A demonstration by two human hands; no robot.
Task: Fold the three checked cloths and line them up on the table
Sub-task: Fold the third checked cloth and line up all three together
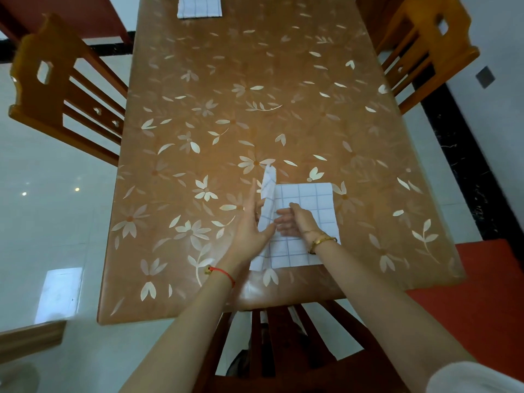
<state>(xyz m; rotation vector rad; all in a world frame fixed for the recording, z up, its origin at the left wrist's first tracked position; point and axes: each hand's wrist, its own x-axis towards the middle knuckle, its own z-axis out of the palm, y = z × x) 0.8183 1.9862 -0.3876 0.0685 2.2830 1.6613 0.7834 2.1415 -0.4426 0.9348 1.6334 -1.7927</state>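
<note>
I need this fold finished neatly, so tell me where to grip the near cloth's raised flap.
Pinch the raised flap at its free upper edge, coming from the left, where the left hand is. It stands up on the near cloth's left side, and the right hand lies on the flat part.

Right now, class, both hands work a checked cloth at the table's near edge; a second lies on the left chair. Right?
No. The head view shows the second checked cloth at the far end of the table, not on the left chair. The left hand and right hand work the near cloth.
</note>
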